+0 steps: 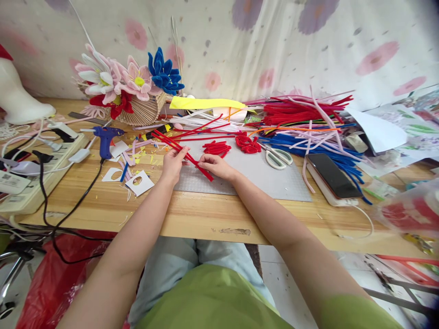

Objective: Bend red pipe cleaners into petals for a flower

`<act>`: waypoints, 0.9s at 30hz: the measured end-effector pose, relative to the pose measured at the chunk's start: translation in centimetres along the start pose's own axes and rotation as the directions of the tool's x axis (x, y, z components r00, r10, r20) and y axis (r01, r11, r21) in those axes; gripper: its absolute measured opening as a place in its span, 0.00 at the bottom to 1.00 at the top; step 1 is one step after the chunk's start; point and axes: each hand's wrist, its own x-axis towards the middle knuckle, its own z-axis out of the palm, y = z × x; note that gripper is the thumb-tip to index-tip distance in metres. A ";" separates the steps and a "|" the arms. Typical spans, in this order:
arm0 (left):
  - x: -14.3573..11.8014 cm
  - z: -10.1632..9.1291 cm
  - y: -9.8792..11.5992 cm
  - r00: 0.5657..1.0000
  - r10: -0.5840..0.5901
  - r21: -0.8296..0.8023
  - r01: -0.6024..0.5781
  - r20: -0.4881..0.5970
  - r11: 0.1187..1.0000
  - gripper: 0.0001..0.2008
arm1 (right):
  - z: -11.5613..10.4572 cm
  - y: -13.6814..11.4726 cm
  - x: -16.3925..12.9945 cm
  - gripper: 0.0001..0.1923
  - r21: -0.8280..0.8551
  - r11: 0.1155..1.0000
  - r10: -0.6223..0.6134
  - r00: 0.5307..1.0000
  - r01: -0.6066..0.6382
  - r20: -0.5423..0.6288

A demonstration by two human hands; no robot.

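Blue glue gun (pixel 104 135) at ten o'clock. Left hand (pixel 172 165) pinching red pipe cleaners (pixel 178 148), fingers closed on the bundle at centre, over the grey mat (pixel 260 176). Right hand (pixel 216 165) gripping the same stems. Scissors (pixel 278 157), then phone (pixel 332 176) at three o'clock.

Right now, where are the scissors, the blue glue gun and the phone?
scissors (pixel 278 158), head view, on the pale handles.
blue glue gun (pixel 104 134), head view, on its body.
phone (pixel 333 175), head view, on the dark screen.
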 end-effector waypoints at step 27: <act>-0.5 0.7 -0.3 0.994 -0.065 0.086 0.057 0.086 0.995 0.14 | 0.2 -0.3 0.3 0.10 -0.138 0.989 -0.061 0.997 0.054 -0.052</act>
